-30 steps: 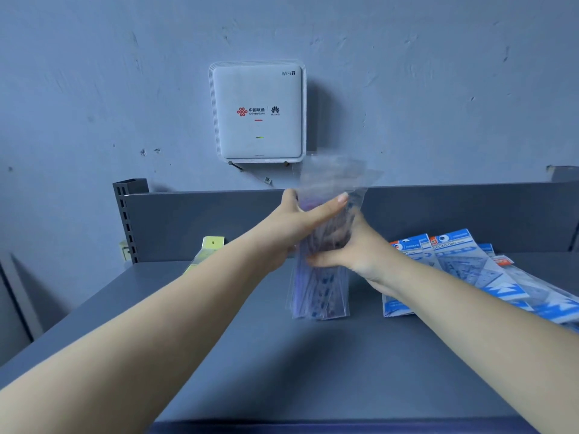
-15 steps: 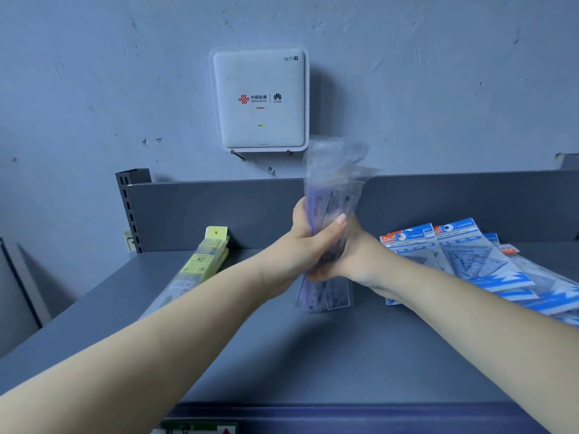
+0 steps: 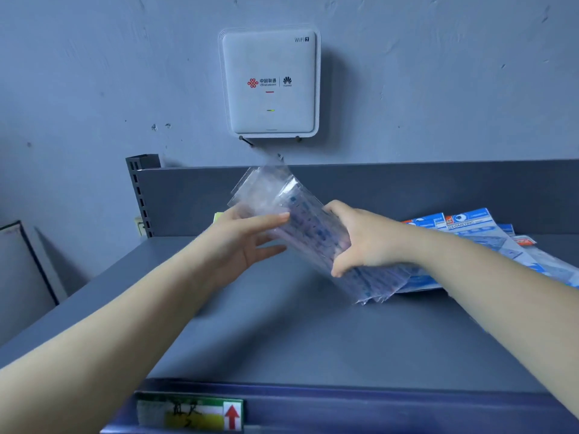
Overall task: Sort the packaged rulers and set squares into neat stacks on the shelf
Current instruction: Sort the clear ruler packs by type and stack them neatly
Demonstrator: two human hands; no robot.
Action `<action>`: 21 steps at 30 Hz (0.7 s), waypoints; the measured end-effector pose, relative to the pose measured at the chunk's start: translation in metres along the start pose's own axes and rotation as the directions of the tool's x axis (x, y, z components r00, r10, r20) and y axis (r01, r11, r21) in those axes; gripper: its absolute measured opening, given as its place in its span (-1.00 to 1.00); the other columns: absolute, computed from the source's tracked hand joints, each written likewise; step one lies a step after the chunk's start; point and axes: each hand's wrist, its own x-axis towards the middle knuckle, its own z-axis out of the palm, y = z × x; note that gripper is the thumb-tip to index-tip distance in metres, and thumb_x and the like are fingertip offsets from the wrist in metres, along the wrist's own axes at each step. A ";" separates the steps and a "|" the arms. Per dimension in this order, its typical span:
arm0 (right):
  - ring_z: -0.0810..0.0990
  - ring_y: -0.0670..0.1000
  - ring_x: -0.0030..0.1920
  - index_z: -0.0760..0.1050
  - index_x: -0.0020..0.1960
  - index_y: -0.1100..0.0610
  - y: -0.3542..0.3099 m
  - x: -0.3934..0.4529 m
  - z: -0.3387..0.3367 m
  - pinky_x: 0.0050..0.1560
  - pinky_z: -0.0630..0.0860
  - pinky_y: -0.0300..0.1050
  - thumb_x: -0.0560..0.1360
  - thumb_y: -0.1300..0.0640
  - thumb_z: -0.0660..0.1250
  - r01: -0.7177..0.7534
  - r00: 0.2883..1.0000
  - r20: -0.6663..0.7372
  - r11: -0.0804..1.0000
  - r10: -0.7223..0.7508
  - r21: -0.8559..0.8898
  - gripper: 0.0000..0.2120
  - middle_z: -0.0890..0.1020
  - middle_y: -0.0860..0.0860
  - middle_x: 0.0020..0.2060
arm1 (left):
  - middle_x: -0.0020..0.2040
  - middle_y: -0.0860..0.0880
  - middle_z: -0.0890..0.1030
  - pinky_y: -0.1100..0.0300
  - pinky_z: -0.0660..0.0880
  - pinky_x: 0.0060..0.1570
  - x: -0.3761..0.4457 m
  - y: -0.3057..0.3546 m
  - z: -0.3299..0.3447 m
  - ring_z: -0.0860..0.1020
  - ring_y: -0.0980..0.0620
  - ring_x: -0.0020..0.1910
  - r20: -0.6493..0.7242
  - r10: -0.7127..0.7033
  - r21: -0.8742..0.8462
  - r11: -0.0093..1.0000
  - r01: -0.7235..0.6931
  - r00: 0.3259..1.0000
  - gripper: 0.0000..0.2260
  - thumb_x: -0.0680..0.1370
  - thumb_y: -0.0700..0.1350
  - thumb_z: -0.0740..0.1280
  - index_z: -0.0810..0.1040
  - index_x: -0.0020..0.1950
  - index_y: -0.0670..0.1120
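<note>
A bundle of clear-packaged rulers (image 3: 300,220) is tilted, its top leaning left and its bottom end near the shelf at the right. My right hand (image 3: 360,239) grips the bundle around its middle. My left hand (image 3: 247,236) has straight fingers, the thumb lying against the bundle's upper part. Blue-and-white set square packs (image 3: 476,227) lie fanned out on the grey shelf (image 3: 282,324) at the right, partly behind my right arm. A yellow-labelled ruler pack (image 3: 216,217) is mostly hidden behind my left hand.
The shelf has a grey back panel (image 3: 188,198) and a slotted upright (image 3: 138,195) at the left. A white router box (image 3: 269,83) hangs on the wall above. A price label with a red arrow (image 3: 191,413) sits on the shelf's front edge.
The bundle has gone from upright to tilted, its bottom end swung right. My left hand has loosened its grip and its fingers are now straight. The camera has dipped, showing the front label.
</note>
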 end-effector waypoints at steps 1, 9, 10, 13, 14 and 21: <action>0.49 -0.10 -0.15 0.18 0.29 -0.02 -0.003 0.000 -0.003 -0.22 0.40 -0.22 0.31 0.16 0.49 0.004 0.999 0.036 0.999 -0.003 -0.040 -0.32 0.49 -0.11 -0.15 | 0.04 -0.09 0.61 0.06 0.57 0.07 -0.005 0.004 -0.008 0.61 0.00 -0.09 -0.062 0.056 -0.007 0.998 -0.057 0.997 -0.37 0.31 -0.16 0.42 0.39 0.36 -0.21; 0.54 0.08 -0.08 0.25 0.29 0.05 -0.012 0.006 0.017 -0.09 0.50 0.02 0.37 0.17 0.38 0.084 0.965 0.263 0.919 0.022 -0.386 -0.44 0.52 0.02 -0.07 | 0.33 0.30 0.36 0.34 0.24 0.27 -0.033 0.024 -0.016 0.32 0.33 0.32 0.200 0.214 0.840 0.466 -0.280 0.956 -0.23 0.17 0.32 0.39 0.29 0.35 0.22; 0.54 0.09 -0.06 0.26 0.29 0.07 -0.011 0.007 0.020 -0.08 0.50 0.02 0.38 0.16 0.37 0.095 0.958 0.284 0.905 0.029 -0.415 -0.47 0.51 0.03 -0.06 | 0.35 0.28 0.34 0.34 0.23 0.27 -0.029 0.020 -0.010 0.30 0.29 0.34 0.232 0.106 0.918 0.303 -0.254 0.967 -0.19 0.22 0.34 0.39 0.25 0.42 0.17; 0.51 0.04 -0.03 0.24 0.32 0.06 -0.008 0.010 0.019 -0.01 0.47 -0.02 0.38 0.11 0.40 0.091 0.955 0.293 0.903 0.040 -0.420 -0.42 0.49 -0.01 0.00 | 0.34 0.10 0.44 0.18 0.38 0.21 -0.012 0.000 0.003 0.44 0.04 0.28 0.181 -0.155 0.977 -0.083 -0.195 0.971 -0.26 0.37 0.34 0.32 0.21 0.43 0.04; 0.51 0.01 0.00 0.23 0.35 0.04 -0.007 0.010 0.018 0.04 0.48 -0.03 0.37 0.08 0.42 0.078 0.957 0.285 0.909 0.046 -0.409 -0.38 0.48 -0.03 0.05 | 0.29 0.06 0.48 0.14 0.41 0.14 -0.008 -0.006 0.005 0.47 0.00 0.22 0.162 -0.177 0.967 -0.170 -0.192 0.971 -0.30 0.39 0.34 0.30 0.25 0.39 0.01; 0.44 -0.10 0.00 0.25 0.34 -0.08 0.009 -0.015 0.017 0.03 0.45 -0.13 0.40 -0.05 0.37 0.113 0.984 0.177 0.868 -0.030 -0.483 -0.43 0.47 -0.19 0.11 | 0.20 0.05 0.50 0.12 0.42 -0.05 -0.009 -0.018 0.007 0.51 -0.04 0.12 0.286 -0.047 0.906 -0.312 -0.286 0.957 -0.41 0.42 0.32 0.28 0.30 0.31 -0.01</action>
